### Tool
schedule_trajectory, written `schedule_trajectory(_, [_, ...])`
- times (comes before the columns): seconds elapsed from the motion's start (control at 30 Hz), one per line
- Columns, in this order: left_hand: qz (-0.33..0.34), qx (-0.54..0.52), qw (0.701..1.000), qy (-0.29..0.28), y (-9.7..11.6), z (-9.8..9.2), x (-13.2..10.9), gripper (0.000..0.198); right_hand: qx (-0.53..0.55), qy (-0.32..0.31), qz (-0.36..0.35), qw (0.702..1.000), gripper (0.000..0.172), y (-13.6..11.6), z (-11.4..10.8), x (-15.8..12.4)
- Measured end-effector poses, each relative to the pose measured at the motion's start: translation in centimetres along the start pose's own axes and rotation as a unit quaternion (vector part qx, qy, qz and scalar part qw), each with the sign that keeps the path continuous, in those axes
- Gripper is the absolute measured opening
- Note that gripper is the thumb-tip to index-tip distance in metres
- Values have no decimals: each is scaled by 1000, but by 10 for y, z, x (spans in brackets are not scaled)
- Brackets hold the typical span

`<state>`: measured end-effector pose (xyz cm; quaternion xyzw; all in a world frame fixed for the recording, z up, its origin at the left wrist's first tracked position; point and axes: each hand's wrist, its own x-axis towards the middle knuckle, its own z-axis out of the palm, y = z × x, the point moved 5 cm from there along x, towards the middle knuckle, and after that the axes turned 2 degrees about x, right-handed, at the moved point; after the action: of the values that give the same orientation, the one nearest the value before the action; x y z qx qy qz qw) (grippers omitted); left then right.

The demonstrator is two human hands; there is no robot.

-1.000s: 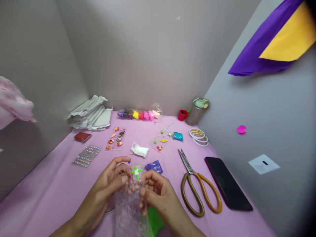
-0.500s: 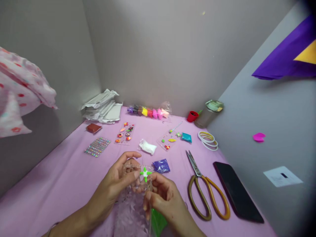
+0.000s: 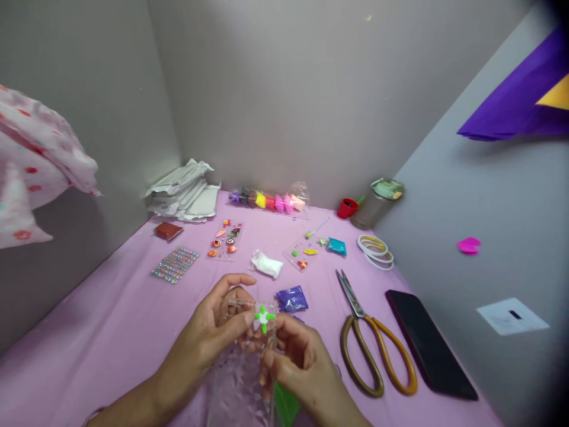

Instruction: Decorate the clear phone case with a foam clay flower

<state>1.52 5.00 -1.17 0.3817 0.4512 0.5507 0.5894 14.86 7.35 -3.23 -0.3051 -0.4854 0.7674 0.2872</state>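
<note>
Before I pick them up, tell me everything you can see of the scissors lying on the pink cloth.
The scissors lie flat on the pink cloth, to the right of the person's hands and just left of the black phone, not touching it. They have two pointed, steel-looking blades, nearly closed, with tips angled away from the person toward the back wall. Two long, brownish-gold looped handles, glossy like lacquered metal, spread toward the near edge of the view. Only the cloth appears to touch them.
</note>
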Motion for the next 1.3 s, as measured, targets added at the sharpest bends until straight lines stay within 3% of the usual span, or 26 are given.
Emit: schedule_trajectory(1.3, [-6,6,1000,15,-4,-4,0,29,34,-14,-8,999,34,0,-1,2])
